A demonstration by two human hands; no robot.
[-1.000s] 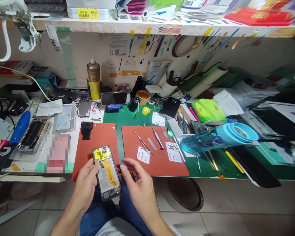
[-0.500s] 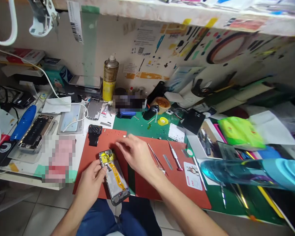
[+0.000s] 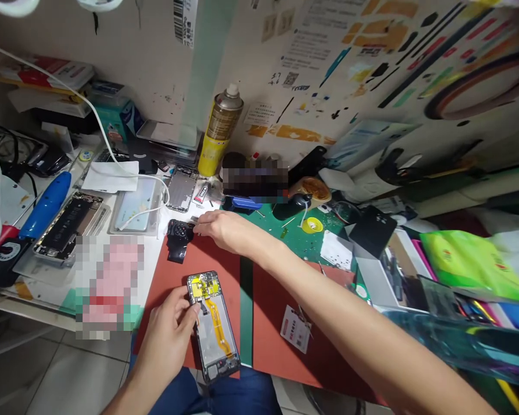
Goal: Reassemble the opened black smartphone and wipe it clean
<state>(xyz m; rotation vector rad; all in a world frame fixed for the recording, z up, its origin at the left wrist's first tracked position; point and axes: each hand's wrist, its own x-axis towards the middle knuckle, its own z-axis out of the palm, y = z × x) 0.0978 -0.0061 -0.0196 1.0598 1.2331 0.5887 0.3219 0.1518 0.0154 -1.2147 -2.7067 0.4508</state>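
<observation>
An opened phone [image 3: 218,328] lies tilted near the front edge of the red mat [image 3: 281,357], its yellow-covered board and orange ribbon cable showing. My left hand [image 3: 173,323] grips its upper left side between thumb and fingers. Farther back, my right hand [image 3: 218,229] reaches to the mat's back left, its fingertips pressed together beside a black camera part [image 3: 179,233]. Whatever those fingertips hold, if anything, is too small to make out.
A spray can [image 3: 220,129] stands at the back. Another opened phone [image 3: 69,225] and a blue-handled tool [image 3: 47,202] lie at left. A white card [image 3: 296,328] is under my right forearm's side. A bottle [image 3: 458,340] lies at right.
My right hand has moved back and left to the black part, its fingers now closer together. My left hand still holds the phone. The camera view has shifted.
</observation>
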